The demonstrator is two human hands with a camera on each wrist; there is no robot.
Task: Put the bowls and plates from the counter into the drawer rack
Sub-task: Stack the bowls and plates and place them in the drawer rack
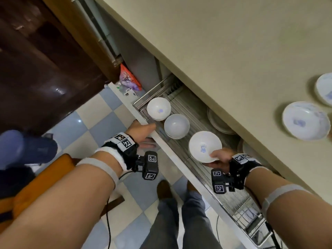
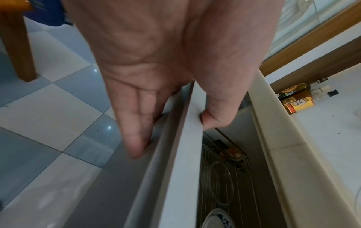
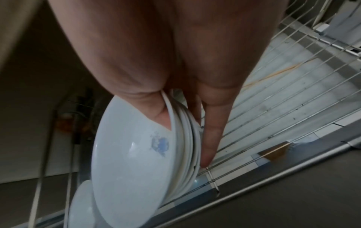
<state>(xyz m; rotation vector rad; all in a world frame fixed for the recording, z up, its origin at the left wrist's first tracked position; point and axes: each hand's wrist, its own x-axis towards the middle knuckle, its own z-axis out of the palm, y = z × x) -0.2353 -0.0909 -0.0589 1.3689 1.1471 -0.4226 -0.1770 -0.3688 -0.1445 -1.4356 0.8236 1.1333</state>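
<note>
Our right hand (image 1: 220,158) pinches a small stack of white bowls (image 1: 204,146), thumb inside the top bowl's rim and fingers (image 3: 210,135) along the outside of the stack. The top bowl carries a blue flower print. The stack hangs tilted just above the wire drawer rack (image 1: 233,203); whether its lower edge touches the wires we cannot tell.

Beyond the held stack, further along the rack, sit two more bowl stacks: a middle stack (image 1: 177,125) and a far stack (image 1: 159,108) near the rack's end. Under the counter edge, beside them, pale plates (image 1: 218,123) rest in the rack.

Our left hand (image 1: 142,130) grips the white drawer front (image 1: 170,150), level with the middle stack: thumb (image 2: 213,114) hooked over the inner side, fingers (image 2: 134,131) flat on the outer face.

Up on the beige counter (image 1: 233,51), away from our right hand, lie a flowered plate (image 1: 305,120) and a second plate (image 1: 325,90) at the picture's edge. Below us is a blue and white checkered floor (image 1: 86,123).
</note>
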